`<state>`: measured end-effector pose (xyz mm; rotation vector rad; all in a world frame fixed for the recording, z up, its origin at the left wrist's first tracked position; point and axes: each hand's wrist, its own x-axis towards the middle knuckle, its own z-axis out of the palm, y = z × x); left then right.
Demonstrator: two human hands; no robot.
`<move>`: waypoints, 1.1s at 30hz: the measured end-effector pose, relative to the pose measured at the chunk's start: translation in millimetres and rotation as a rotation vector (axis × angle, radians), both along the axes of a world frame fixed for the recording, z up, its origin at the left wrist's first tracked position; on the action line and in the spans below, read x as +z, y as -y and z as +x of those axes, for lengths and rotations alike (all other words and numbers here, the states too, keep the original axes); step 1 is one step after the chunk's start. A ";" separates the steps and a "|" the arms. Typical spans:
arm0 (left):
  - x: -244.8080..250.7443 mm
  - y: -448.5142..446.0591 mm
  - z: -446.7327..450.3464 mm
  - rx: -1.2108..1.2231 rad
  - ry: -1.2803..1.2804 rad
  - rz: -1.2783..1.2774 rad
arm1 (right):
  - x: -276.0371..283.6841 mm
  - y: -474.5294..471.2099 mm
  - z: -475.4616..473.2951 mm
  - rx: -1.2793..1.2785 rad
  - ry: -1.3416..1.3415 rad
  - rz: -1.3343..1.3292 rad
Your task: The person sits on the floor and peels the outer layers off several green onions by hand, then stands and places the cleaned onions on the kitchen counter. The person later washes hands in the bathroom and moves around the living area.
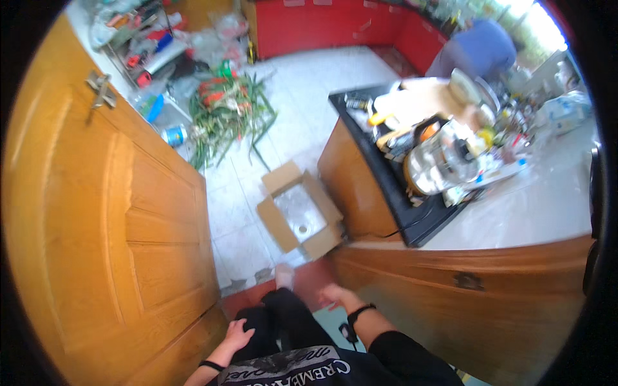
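Observation:
My left hand hangs by my thigh near the wooden door, its fingers apart and nothing in them. Slightly blurred, my right hand is low in front of me on the right, over the reddish threshold, and holds nothing that I can see. Beyond my feet an open cardboard box stands on the tiled floor with its flaps spread. Something pale or clear with a small round mark lies inside it; I cannot tell what.
A glass kettle and clutter crowd the counter at right. Green onions are heaped on the floor beyond the door. Red cabinets line the back. A person in blue bends at the far right.

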<state>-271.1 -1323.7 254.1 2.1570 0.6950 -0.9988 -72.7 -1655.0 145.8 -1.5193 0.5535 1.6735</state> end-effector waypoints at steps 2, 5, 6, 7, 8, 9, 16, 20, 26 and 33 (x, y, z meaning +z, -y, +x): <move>-15.4 16.7 14.2 -0.081 -0.016 0.026 | -48.2 -6.4 17.4 -0.160 0.031 0.004; -36.0 32.6 33.8 -0.261 -0.056 0.117 | -129.8 -25.6 50.3 -0.373 0.049 -0.236; -42.4 34.2 40.9 -0.267 -0.134 0.107 | -155.5 -29.7 63.1 -0.364 0.081 -0.307; -52.8 35.7 48.3 -0.286 -0.162 0.116 | -180.5 -33.7 71.1 -0.469 0.141 -0.322; -59.9 29.3 56.4 -0.316 -0.160 0.135 | -204.9 -42.4 84.1 -0.418 0.110 -0.398; -68.6 22.6 62.6 -0.309 -0.191 0.128 | -227.7 -45.8 91.6 -0.318 0.244 -0.339; -112.9 -40.8 107.5 -0.234 -0.032 0.094 | -352.7 -58.6 137.8 -0.229 0.330 -0.936; -124.6 -64.8 122.2 -0.203 -0.016 0.101 | -398.2 -71.6 143.0 -0.719 0.286 -0.618; -120.0 -73.5 117.8 -0.249 -0.008 0.076 | -397.1 -99.6 140.0 -0.686 0.268 -0.467; -97.0 -53.4 96.9 -0.222 -0.091 0.087 | -242.7 -99.1 93.8 -0.637 0.397 -0.265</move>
